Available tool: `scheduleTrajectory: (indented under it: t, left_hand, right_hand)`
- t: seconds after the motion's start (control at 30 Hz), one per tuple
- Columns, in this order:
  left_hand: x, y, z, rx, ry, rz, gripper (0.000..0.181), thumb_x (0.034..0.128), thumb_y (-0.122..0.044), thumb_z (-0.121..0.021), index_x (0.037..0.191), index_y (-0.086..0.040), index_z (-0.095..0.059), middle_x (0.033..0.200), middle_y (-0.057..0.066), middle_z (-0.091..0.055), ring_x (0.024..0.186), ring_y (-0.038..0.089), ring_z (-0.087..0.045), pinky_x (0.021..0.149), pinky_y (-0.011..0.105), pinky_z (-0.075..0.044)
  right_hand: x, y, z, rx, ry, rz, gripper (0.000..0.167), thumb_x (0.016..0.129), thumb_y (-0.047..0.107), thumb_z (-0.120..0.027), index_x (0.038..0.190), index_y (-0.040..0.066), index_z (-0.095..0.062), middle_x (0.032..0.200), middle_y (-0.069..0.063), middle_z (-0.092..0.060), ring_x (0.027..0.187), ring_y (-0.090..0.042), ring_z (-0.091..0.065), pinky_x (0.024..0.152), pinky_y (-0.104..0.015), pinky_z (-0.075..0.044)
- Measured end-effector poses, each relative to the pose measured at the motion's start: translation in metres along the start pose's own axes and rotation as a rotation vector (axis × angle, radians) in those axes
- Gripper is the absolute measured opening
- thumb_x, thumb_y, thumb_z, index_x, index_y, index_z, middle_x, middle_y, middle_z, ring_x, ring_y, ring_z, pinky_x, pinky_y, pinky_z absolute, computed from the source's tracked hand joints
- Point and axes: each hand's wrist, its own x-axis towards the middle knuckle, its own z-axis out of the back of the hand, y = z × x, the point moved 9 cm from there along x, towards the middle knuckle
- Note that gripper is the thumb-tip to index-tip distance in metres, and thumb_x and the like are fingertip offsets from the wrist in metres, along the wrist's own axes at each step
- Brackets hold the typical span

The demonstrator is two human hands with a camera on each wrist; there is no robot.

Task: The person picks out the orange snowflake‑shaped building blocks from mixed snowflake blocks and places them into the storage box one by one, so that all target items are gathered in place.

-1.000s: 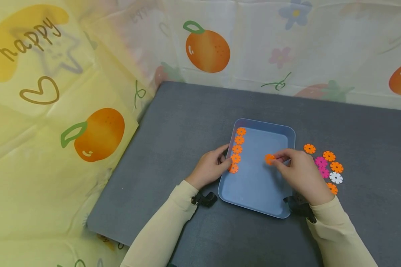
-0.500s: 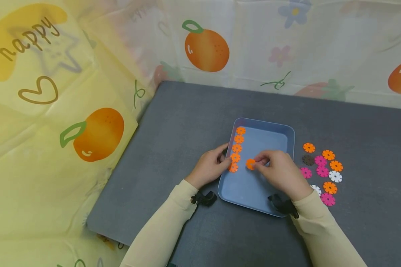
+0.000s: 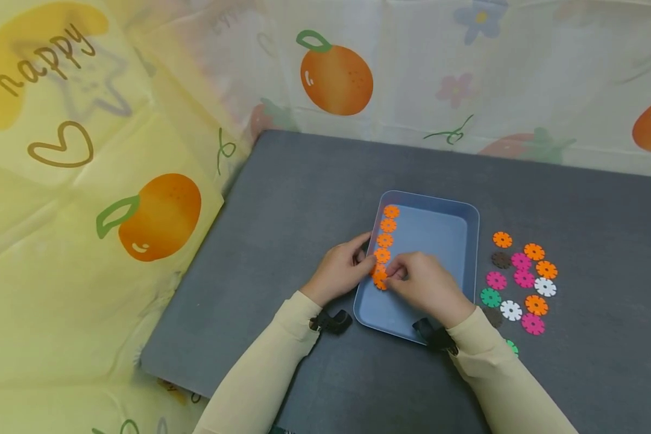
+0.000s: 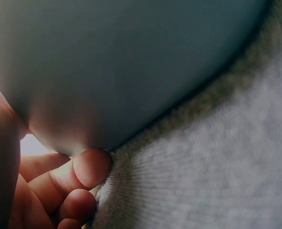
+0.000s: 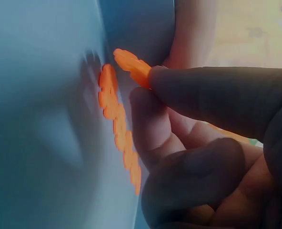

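Note:
A shallow blue tray point(image 3: 434, 232) lies on the table. My left hand point(image 3: 339, 271) grips its left side, thumb at the rim; the left wrist view shows fingertips point(image 4: 92, 168) curled against the tray's outside. Along the inner left wall runs a column of several orange notched plastic discs point(image 3: 387, 225). My right hand point(image 3: 425, 286) is over the tray, pinching one more orange notched disc point(image 5: 134, 67) between thumb and finger. In the right wrist view, this disc is tilted and held just off the near end of the column point(image 5: 115, 107). The left thumb partly hides the column.
Right of the tray, loose notched discs lie on the dark grey table point(image 3: 304, 193): orange point(image 3: 534, 251), pink point(image 3: 533, 323), white point(image 3: 511, 310), green point(image 3: 490, 297) and dark brown point(image 3: 501, 260). The right sleeve point(image 3: 499, 367) partly covers a green one. A patterned cloth point(image 3: 407, 78) hangs behind the table.
My right hand has moved left across the tray, carrying the orange disc to the near end of the column. More loose discs show at the right. My left hand has stayed on the rim.

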Motion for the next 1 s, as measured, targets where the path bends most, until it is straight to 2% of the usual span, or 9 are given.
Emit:
scheduleTrajectory:
  t: [0.47,1.0]
  left_hand:
    - [0.000,0.000,0.000,0.027,-0.009,-0.014,0.053,0.0989,-0.029,-0.059,0.149,-0.011,-0.059,0.079,-0.005,-0.063,0.064,0.011,-0.055,0.066,0.027,-0.046]
    - [0.000,0.000,0.000,0.004,0.001,-0.005,0.053,0.0993,-0.027,-0.059,0.150,-0.010,-0.057,0.078,-0.005,-0.063,0.063,0.011,-0.056,0.066,0.027,-0.046]
  right_hand:
    - [0.009,-0.001,-0.016,-0.021,0.079,0.007,0.012,0.086,0.006,-0.069,0.077,0.012,-0.073,0.071,0.003,-0.065,0.062,-0.013,-0.055,0.060,-0.031,-0.046]
    - [0.013,-0.007,-0.023,-0.072,0.098,-0.045,0.020,0.082,0.010,-0.070,0.064,0.014,-0.062,0.063,0.002,-0.054,0.054,-0.015,-0.047,0.053,-0.029,-0.036]
